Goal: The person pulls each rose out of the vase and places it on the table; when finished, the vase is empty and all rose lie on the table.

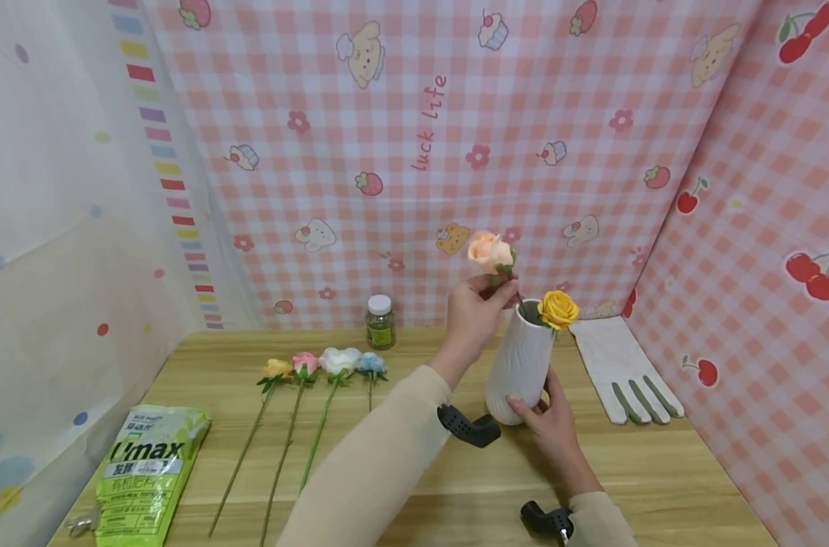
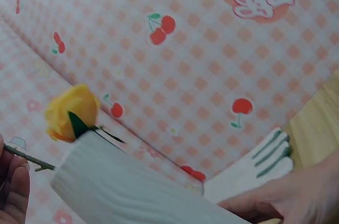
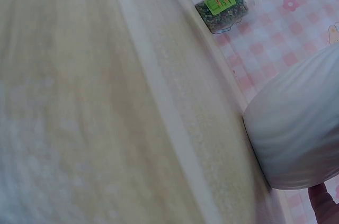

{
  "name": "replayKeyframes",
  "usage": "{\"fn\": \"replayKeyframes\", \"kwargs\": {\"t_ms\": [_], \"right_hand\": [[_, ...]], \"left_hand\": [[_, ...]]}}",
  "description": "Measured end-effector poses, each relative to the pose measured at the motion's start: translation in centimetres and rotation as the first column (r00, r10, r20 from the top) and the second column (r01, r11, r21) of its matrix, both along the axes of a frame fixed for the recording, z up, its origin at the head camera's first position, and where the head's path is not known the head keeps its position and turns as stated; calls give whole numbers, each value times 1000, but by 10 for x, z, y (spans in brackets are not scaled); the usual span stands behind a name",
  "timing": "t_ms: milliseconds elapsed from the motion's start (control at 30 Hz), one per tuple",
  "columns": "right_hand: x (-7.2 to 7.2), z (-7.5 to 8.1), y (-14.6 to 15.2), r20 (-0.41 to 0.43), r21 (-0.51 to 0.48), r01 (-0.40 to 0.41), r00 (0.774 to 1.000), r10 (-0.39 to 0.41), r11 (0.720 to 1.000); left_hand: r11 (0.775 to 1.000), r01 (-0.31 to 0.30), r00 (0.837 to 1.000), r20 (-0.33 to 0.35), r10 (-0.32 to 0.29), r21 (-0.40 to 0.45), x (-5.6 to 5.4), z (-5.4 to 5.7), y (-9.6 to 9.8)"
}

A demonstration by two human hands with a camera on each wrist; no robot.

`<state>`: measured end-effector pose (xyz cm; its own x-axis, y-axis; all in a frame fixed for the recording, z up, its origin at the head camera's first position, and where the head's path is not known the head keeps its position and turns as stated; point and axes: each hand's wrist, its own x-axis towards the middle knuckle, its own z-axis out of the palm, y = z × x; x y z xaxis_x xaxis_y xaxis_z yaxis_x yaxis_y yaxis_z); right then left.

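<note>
A white ribbed vase (image 1: 521,365) stands slightly tilted on the wooden table, with a yellow rose (image 1: 558,310) leaning over the right of its rim. My left hand (image 1: 479,313) pinches a peach rose (image 1: 491,252) by the stem just under its bloom, and the lower stem reaches into the vase's mouth. Low on the vase, my right hand (image 1: 551,429) grips it near the base. In the left wrist view, the stem (image 2: 32,159) enters the vase (image 2: 122,176) beside the yellow rose (image 2: 74,113). The right wrist view shows a fingertip (image 3: 322,203) against the vase's base (image 3: 296,128).
Several artificial flowers lie at the left: yellow (image 1: 276,369), pink (image 1: 305,365), white (image 1: 340,360) and blue (image 1: 371,364). Behind them stands a lidded jar (image 1: 381,323). A green fertilizer bag (image 1: 147,475) lies at the left edge, white gloves (image 1: 619,365) at the right. Patterned cloth walls surround the table.
</note>
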<state>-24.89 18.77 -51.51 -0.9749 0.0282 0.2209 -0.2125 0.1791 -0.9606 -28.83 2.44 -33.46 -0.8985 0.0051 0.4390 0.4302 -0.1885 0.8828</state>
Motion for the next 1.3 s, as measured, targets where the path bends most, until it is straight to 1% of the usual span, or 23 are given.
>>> {"fn": "replayKeyframes", "kwargs": {"t_ms": [100,200,333,433,500,567,633,733,800,867,933,967,1033,1067,1133,1200,1233,1300], "right_hand": [[0,-2,0,-20,7,-1,1000,1,1000],[1,0,0,-17,7,-2,1000,2,1000],[8,13,-2,0,-7,-13,1000,13,1000],[13,23,-6,6,-15,-18,1000,19,1000],[15,26,-7,7,-13,-20,1000,20,1000],[15,25,-7,11,-12,-19,1000,20,1000],[12,20,-5,20,-9,-17,1000,17,1000],[6,10,-2,30,9,-4,1000,4,1000],[2,5,0,31,20,5,1000,-5,1000],[1,2,1,27,25,10,1000,-10,1000],[1,3,1,27,16,7,1000,-8,1000],[3,6,0,26,15,5,1000,-5,1000],[8,13,-2,33,10,-1,999,0,1000],[10,17,-4,38,11,-2,999,2,1000],[15,25,-6,42,15,-4,999,4,1000],[16,28,-7,41,15,-7,999,7,1000],[17,29,-7,44,13,-7,999,6,1000],[16,29,-7,41,3,-11,999,11,1000]], "left_hand": [[999,-26,999,-29,27,38,0,9,-2],[995,-48,998,-46,52,83,-1,15,-5],[981,-98,993,-56,108,165,-5,20,-13],[966,-134,987,-59,150,223,-5,24,-25],[955,-150,984,-54,169,256,-4,27,-35],[942,-159,983,-38,177,296,-2,29,-47],[927,-173,982,-14,188,332,-1,29,-59],[905,-203,978,30,207,374,0,27,-79],[888,-222,974,53,220,403,1,24,-92],[870,-234,971,67,228,433,3,19,-105],[847,-245,969,81,235,471,5,14,-118],[838,-247,968,89,234,487,6,11,-125],[828,-261,965,116,234,496,9,4,-138],[828,-269,963,134,233,492,10,0,-145],[839,-287,957,173,233,462,14,-7,-158],[865,-299,951,201,235,402,18,-17,-169],[882,-305,947,212,241,360,20,-22,-174],[907,-312,939,238,249,282,25,-34,-183]]}}
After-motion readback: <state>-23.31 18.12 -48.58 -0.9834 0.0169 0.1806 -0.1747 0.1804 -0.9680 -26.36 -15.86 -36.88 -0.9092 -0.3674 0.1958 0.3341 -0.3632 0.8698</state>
